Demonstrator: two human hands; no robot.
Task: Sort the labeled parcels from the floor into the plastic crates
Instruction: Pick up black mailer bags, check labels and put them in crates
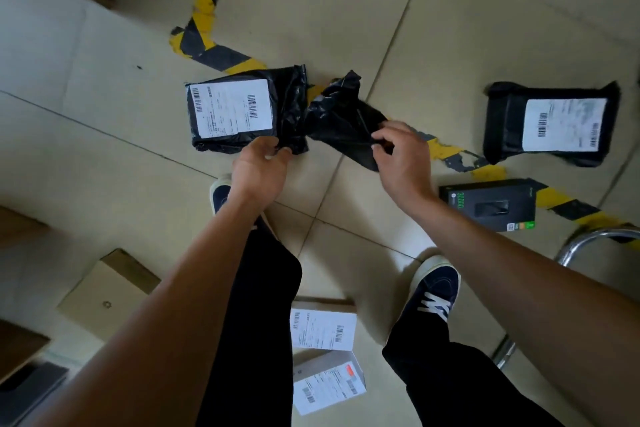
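Person is bending over the tiled floor (104, 135) w/ both hands down on a pair of black poly parcels lying just ahead of the feet. Left hand (258, 170) is curling its fingertips onto the near right corner of the labeled black parcel (242, 111), which is lying flat, white label up, long axis running roughly left-right across the view, w/ its crumpled open end pointing right. Right hand (403, 156) is pinching the near edge of the crumpled black bag (343, 118), which is lying at a slant from upper left to lower right, label not showing, so can't tell if it has one. The 2 bags are touching or overlapping in the middle, approx between the hands; can't tell which is on top. So each hand is sitting at the near side of its own bag, both things lying straight ahead & slightly outward of the wrists, left hand nearer the labeled one. Judging from that, the next lift is needing the 2 bags pulled apart sideways 1st or they may be dragging each other. Another black parcel (554, 125) w/ label is lying well apart to the right, a dark retail box (488, 204) nearer, and 2 labeled cartons (323, 329) are lying between the shoes. No crates in view
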